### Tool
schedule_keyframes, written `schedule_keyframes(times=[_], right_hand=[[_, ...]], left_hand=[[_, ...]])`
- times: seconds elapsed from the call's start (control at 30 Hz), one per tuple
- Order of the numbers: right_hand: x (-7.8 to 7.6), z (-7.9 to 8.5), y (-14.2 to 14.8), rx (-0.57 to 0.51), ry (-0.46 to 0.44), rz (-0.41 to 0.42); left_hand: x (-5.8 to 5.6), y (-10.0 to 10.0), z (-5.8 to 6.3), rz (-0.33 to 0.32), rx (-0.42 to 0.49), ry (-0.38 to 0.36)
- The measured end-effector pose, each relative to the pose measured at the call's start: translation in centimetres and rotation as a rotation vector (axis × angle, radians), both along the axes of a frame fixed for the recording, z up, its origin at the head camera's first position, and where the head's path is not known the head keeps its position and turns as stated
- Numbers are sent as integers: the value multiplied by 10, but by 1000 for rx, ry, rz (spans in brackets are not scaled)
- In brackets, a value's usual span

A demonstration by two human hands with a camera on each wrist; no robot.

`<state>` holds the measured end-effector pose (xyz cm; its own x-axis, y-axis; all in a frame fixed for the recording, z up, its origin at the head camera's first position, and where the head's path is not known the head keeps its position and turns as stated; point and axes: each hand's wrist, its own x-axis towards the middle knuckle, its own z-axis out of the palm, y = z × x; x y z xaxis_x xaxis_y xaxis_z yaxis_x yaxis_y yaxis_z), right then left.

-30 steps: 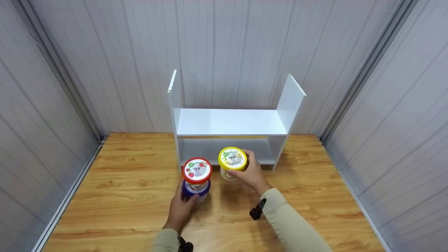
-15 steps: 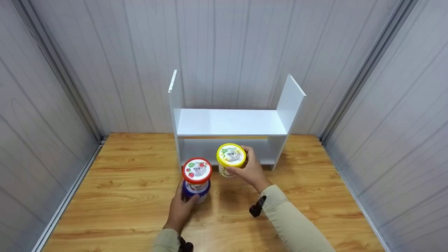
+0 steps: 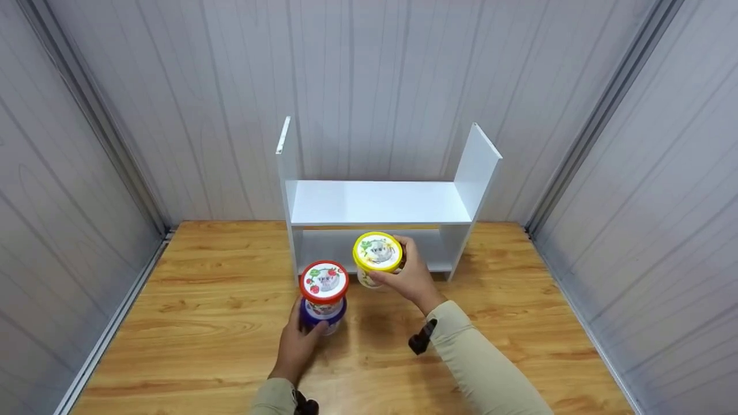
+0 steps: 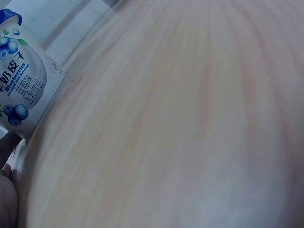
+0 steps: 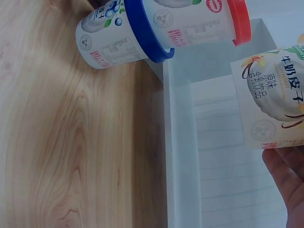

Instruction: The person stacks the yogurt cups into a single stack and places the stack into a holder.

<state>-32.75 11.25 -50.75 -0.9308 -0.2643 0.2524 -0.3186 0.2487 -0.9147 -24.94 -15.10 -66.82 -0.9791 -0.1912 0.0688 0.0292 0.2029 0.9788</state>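
Note:
My left hand [image 3: 297, 344] grips a milk cup with a blue lid [image 3: 311, 316], low over the wooden table. Blueberries are printed on this blueberry cup [image 4: 26, 78] in the left wrist view. On its lid stands a red-lidded cup [image 3: 324, 281] with strawberries on the top. To the right, my right hand [image 3: 410, 280] holds a yellow-lidded cup [image 3: 377, 252], raised beside the red one and apart from it. The right wrist view shows the side of the yellow-lidded cup [image 5: 273, 102], its lid cut off by the frame edge.
A white two-tier shelf [image 3: 380, 202] with tall side panels stands at the back of the wooden table [image 3: 202, 311], just beyond the cups. Panelled walls [image 3: 369, 86] close in the back and both sides.
My right hand has moved the yellow-lidded cup up the view and a little left, nearer the red-lidded cup. My left hand and the stacked pair stay in place.

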Motion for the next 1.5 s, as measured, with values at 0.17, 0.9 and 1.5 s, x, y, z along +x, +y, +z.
schedule_keyframes(times=[0.17, 0.9, 1.5], right_hand=[[1, 7, -5, 0, 9, -9], [6, 31, -29, 31, 57, -23], [13, 34, -46, -4, 55, 48]], left_hand=[[0, 0, 1, -2, 2, -15], [1, -1, 3, -11, 6, -1], [1, 1, 1, -15, 25, 39]])
